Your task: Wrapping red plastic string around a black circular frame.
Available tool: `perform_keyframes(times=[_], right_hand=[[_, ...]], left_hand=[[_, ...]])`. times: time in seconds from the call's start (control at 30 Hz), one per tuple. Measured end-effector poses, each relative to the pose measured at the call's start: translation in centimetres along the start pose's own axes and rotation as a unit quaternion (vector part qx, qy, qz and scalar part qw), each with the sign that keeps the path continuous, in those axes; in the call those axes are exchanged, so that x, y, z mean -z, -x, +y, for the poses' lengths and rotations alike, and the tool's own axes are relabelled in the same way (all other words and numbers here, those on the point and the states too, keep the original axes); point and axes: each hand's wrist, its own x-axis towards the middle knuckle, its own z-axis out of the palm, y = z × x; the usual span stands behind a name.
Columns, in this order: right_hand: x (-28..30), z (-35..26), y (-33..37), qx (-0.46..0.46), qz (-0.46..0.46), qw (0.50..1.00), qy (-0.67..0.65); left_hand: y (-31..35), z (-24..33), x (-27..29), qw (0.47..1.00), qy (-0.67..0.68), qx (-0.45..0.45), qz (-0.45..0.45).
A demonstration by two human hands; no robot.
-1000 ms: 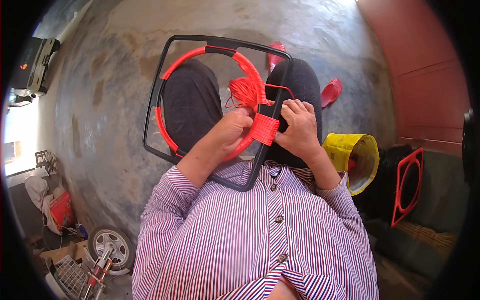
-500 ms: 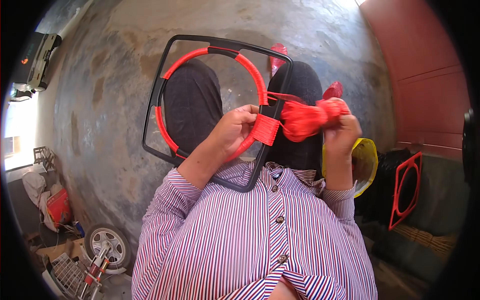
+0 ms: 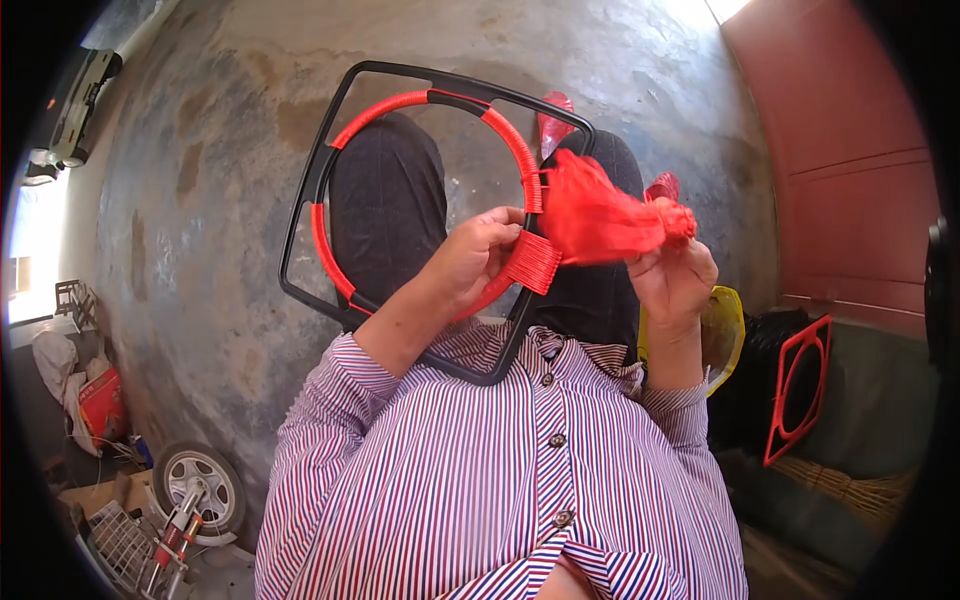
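The black frame (image 3: 400, 215) rests on the person's lap, with the left hand (image 3: 478, 262) clamped on its red-wound ring (image 3: 520, 165) at the wrapped block, and the right hand (image 3: 672, 280), apart to the frame's right, gripping a bundle of red cord (image 3: 610, 215) pulled taut from the ring. Judged sound practice: hold tension even, lay each turn tight beside the last. Right of the frame lie a yellow piece (image 3: 725, 330) and a red frame (image 3: 800, 385), clear of the work; a wheel (image 3: 198, 485) sits lower left.
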Motion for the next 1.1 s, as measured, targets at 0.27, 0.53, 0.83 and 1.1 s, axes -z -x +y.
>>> perform_keyframes(times=[0.27, 0.53, 0.83, 1.1], right_hand=[[-0.6, -6.3, -0.6, 0.038, -0.128, 0.991, -0.002], [-2.9, 0.8, 0.8, -0.048, 0.070, 0.919, 0.384], [-1.4, 1.9, -0.6, -0.084, 0.042, 0.890, 0.447], [-1.5, 1.5, 0.9, 0.001, 0.032, 0.948, 0.318]], left_hand=[[-0.1, -0.3, 0.0, 1.000, 0.025, -0.013, 0.009], [0.0, 0.0, -0.7, 1.000, 0.020, -0.011, -0.022], [0.4, -0.3, -0.6, 0.999, -0.044, -0.014, -0.016], [0.3, -0.6, -0.2, 0.998, -0.053, -0.026, -0.018]])
